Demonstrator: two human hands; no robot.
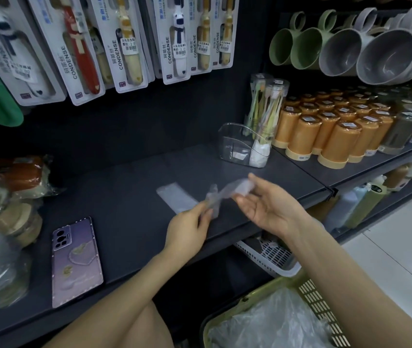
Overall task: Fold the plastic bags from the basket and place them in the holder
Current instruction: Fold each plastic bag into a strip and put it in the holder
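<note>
A clear plastic bag [221, 194] stretches between my hands above the dark shelf [129, 197]. My left hand [187, 228] pinches its lower end. My right hand [266, 204], palm up, holds the other end at its fingertips. A second clear bag [173, 195] lies flat on the shelf just behind my left hand. The clear holder [244, 146] stands at the back right of the shelf with white folded bags in its right compartment. The green basket [310, 295] with crumpled plastic bags [270, 322] sits below at the lower right.
A purple phone [75, 262] lies on the shelf's front left. Wrapped goods pile up at the far left [6, 197]. Orange cups [330, 131] fill the shelf to the right, and packaged toothbrushes [124, 43] hang above. A white basket [272, 257] sits under the shelf.
</note>
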